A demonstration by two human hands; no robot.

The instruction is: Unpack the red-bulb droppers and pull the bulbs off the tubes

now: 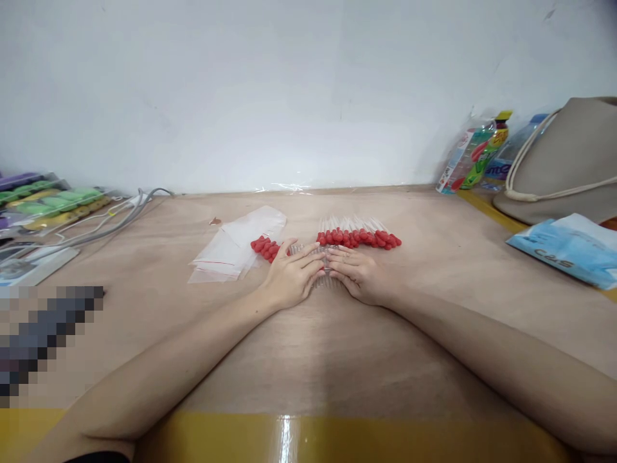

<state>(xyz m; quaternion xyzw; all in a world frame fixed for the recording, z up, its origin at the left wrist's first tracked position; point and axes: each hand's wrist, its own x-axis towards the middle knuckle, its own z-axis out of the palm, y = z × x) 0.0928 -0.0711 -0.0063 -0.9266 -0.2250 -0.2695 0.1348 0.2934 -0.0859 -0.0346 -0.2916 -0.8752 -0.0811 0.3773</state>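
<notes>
Red-tipped sticks (359,239), head view: we see one row toward the far edge of the table (299,360), beyond the right hand (361,275), and a second bunch (264,248) beside the left hand (292,278). Both hands lie palm down, fingers slightly bent, over clear shafts (329,281); we cannot tell whether they grip any.

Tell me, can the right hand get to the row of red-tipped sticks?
Probably yes: the right hand is just in front of the row of red-tipped sticks, red ends facing it, and nothing seems to stand between them.
</notes>
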